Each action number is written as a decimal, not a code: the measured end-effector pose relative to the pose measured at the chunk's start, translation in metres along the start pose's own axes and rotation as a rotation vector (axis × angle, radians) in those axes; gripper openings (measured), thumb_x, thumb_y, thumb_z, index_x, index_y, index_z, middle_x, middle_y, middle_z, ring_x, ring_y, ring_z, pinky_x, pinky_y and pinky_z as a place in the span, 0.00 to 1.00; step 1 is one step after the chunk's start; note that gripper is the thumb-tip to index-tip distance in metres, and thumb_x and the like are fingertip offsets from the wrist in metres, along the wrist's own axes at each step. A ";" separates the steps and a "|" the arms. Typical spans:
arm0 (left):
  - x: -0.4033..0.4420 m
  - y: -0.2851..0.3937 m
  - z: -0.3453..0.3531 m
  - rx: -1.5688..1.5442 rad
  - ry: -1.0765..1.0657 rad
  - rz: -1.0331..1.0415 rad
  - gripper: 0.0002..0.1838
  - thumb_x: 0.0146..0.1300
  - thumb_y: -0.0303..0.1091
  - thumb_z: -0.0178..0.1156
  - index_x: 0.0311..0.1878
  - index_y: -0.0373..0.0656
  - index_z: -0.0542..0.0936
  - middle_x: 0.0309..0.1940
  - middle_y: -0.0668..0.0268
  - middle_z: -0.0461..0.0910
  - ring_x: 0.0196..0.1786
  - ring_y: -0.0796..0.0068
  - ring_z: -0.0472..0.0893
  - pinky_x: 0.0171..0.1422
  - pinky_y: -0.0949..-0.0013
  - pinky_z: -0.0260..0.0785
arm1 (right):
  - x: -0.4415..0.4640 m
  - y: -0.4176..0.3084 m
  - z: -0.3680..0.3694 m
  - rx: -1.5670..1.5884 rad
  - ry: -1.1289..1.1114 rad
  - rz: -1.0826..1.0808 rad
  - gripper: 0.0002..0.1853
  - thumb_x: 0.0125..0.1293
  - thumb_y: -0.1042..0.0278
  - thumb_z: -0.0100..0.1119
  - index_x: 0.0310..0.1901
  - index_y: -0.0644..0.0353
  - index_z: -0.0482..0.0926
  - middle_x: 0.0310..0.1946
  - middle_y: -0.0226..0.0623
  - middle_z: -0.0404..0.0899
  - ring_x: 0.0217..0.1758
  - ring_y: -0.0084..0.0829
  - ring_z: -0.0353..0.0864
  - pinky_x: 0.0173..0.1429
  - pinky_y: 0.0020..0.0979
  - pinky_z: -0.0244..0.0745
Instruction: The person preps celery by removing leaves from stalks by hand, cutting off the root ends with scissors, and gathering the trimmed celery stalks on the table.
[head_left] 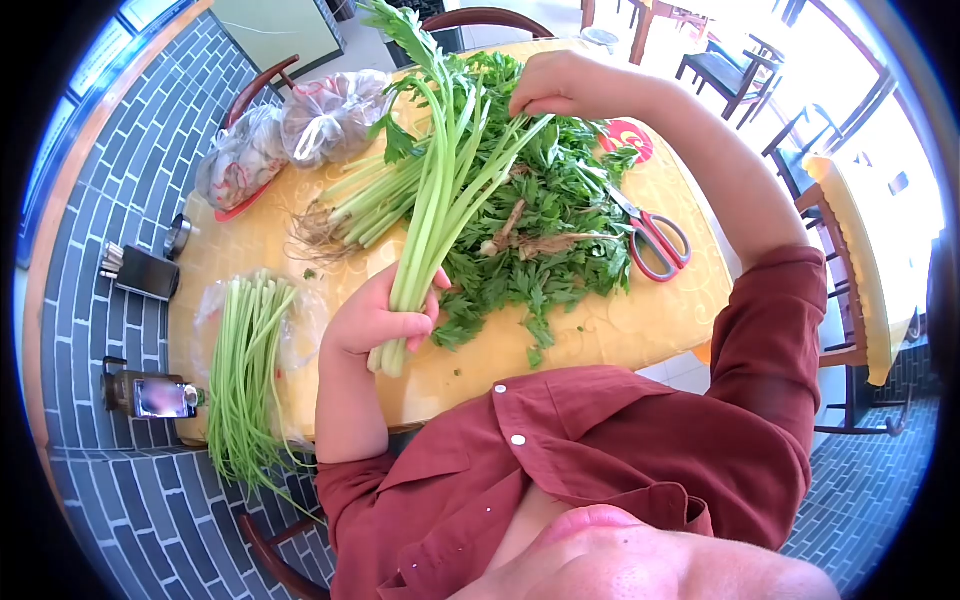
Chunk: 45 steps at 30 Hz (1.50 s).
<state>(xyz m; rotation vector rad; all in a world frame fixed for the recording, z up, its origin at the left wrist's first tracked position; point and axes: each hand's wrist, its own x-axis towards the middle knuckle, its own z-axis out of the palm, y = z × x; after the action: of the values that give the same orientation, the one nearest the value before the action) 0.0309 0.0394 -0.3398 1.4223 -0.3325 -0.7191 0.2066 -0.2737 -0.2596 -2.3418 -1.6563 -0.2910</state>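
A bunch of celery (430, 200) with pale green stalks is gripped near its base by my left hand (385, 315), its leafy tops slanting up and away. My right hand (560, 85) is closed at the leafy upper end of these stalks, fingers pinched together; the exact contact is partly hidden. Beneath lies a heap of cut celery leaves (560, 220) with root ends (515, 235) on top. More celery with roots (375, 205) rests behind the held bunch. Red-handled scissors (655, 245) lie at the heap's right side.
Trimmed stalks (245, 370) lie on a plastic bag at the table's left edge, some hanging over. Knotted plastic bags (335, 115) stand at the far left. A phone (165, 398) and a black holder (145, 272) are by the brick wall. Chairs (740, 75) stand beyond.
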 end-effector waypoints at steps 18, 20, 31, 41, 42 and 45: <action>0.001 -0.002 0.004 -0.087 0.023 0.036 0.25 0.46 0.25 0.63 0.50 0.37 0.68 0.24 0.65 0.73 0.19 0.79 0.72 0.23 0.77 0.65 | -0.009 -0.010 0.016 -0.166 0.276 0.007 0.05 0.59 0.69 0.51 0.32 0.61 0.75 0.28 0.36 0.73 0.35 0.33 0.74 0.41 0.33 0.73; 0.001 -0.003 0.003 -0.112 0.027 0.063 0.25 0.46 0.24 0.62 0.50 0.37 0.68 0.24 0.64 0.74 0.19 0.79 0.72 0.23 0.77 0.65 | -0.005 -0.023 0.021 0.051 0.476 0.224 0.07 0.61 0.70 0.50 0.34 0.62 0.76 0.28 0.35 0.75 0.31 0.29 0.74 0.40 0.29 0.73; -0.009 -0.005 -0.006 -0.370 -0.013 0.233 0.27 0.44 0.23 0.62 0.51 0.33 0.67 0.21 0.60 0.73 0.16 0.76 0.70 0.21 0.74 0.61 | -0.050 -0.007 0.001 0.252 0.041 0.490 0.17 0.58 0.63 0.62 0.50 0.53 0.79 0.40 0.31 0.80 0.46 0.27 0.77 0.54 0.31 0.71; -0.009 -0.006 -0.009 -0.339 -0.031 0.222 0.28 0.45 0.24 0.64 0.52 0.31 0.66 0.23 0.58 0.74 0.15 0.74 0.70 0.20 0.73 0.62 | -0.010 0.039 0.026 -0.006 0.305 0.090 0.10 0.57 0.66 0.61 0.40 0.56 0.80 0.45 0.34 0.78 0.52 0.34 0.74 0.59 0.36 0.68; -0.009 -0.007 -0.011 -0.334 -0.026 0.219 0.28 0.45 0.24 0.63 0.52 0.31 0.66 0.23 0.58 0.74 0.15 0.74 0.70 0.20 0.73 0.62 | -0.010 0.039 0.022 0.050 0.253 0.112 0.10 0.57 0.65 0.61 0.40 0.56 0.81 0.44 0.34 0.78 0.51 0.34 0.74 0.58 0.35 0.68; -0.011 -0.005 -0.014 -0.331 -0.008 0.231 0.28 0.45 0.24 0.63 0.52 0.32 0.66 0.23 0.58 0.74 0.15 0.74 0.71 0.21 0.73 0.63 | -0.019 0.035 0.009 0.288 0.173 0.265 0.09 0.61 0.65 0.58 0.41 0.57 0.81 0.39 0.32 0.80 0.44 0.26 0.78 0.54 0.29 0.71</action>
<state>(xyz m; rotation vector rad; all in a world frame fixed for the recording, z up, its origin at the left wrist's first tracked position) 0.0297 0.0573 -0.3443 1.0482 -0.3588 -0.5605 0.2330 -0.2993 -0.2769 -2.2129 -1.2030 -0.1822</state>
